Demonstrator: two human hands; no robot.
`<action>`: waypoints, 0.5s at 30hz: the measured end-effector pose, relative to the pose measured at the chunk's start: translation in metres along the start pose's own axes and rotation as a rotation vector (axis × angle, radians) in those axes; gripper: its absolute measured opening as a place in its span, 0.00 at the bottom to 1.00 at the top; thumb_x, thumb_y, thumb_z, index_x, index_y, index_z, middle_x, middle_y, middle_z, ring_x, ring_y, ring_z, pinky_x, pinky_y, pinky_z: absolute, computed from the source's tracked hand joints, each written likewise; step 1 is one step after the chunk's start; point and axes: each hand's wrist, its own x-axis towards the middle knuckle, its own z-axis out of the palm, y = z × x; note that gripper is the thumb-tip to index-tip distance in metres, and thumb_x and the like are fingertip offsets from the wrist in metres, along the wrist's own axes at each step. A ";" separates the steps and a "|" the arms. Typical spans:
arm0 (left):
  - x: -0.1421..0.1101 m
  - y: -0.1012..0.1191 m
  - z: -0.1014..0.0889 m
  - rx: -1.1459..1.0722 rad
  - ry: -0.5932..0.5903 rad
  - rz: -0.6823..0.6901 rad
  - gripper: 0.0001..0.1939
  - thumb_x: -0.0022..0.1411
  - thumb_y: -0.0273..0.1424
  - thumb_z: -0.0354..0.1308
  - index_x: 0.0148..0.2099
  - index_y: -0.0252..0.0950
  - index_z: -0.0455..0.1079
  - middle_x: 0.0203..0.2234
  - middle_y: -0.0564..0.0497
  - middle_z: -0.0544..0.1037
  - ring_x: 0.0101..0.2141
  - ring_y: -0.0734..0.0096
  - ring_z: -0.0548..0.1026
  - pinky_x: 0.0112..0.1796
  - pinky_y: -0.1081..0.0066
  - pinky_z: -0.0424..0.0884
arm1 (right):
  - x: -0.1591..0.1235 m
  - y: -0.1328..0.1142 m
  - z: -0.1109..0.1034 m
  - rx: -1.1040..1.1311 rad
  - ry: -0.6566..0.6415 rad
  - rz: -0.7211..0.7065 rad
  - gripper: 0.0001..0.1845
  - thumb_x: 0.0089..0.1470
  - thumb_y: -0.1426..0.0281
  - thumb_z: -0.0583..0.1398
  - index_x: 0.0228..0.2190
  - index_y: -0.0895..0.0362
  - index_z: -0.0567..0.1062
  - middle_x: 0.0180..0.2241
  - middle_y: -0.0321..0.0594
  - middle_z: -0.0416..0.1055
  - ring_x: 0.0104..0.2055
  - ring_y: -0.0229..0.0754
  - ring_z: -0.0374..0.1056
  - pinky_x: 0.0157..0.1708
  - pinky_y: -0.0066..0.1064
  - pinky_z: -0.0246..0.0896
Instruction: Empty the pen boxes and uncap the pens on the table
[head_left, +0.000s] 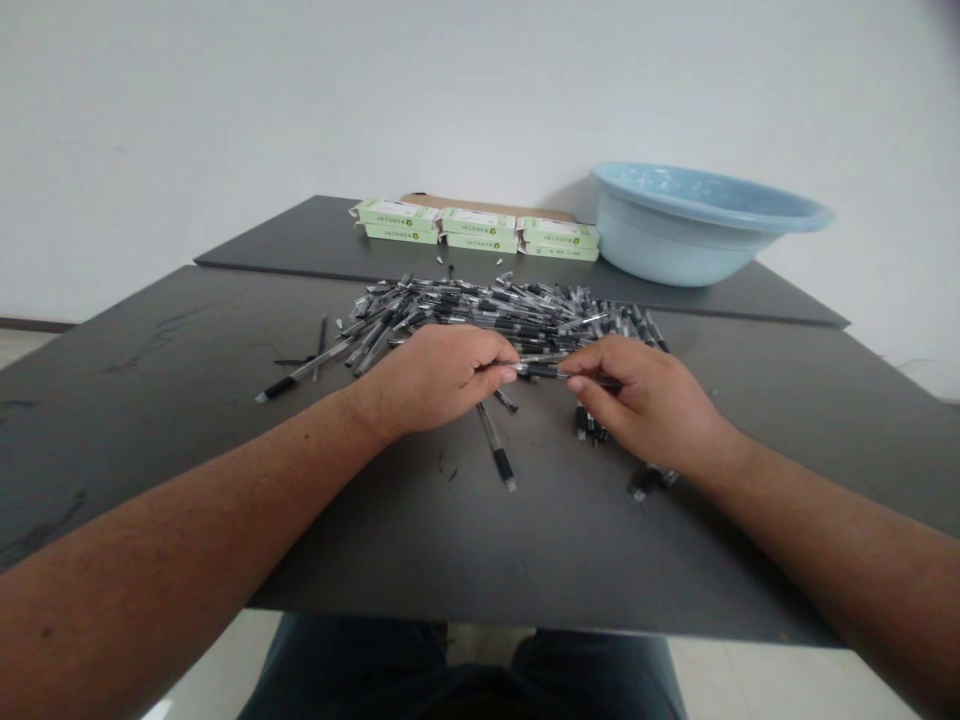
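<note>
Between my two hands a clear pen with a black grip (541, 370) is held level above the table. My left hand (450, 375) pinches its left end between thumb and forefinger. My right hand (637, 395) closes on the right part, with a dark end showing under the fingers. Just behind both hands lies a large heap of pens (480, 310), mostly clear with black grips. One loose pen (495, 445) rests on the table below my left hand. Several small black caps (589, 425) lie beneath my right hand.
Green-and-white boxes (480, 230) stand stacked in a row at the back. A light blue basin (675, 235) is at the back right. Another pen (292, 380) lies left of the heap. The dark table (360, 540) has its front edge near my legs.
</note>
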 end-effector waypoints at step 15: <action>-0.002 0.002 -0.002 -0.027 -0.011 -0.027 0.12 0.75 0.38 0.57 0.47 0.42 0.81 0.41 0.51 0.88 0.43 0.61 0.85 0.45 0.65 0.74 | -0.001 -0.004 0.001 0.027 0.014 -0.009 0.09 0.69 0.70 0.60 0.45 0.54 0.81 0.41 0.43 0.84 0.44 0.47 0.80 0.48 0.39 0.75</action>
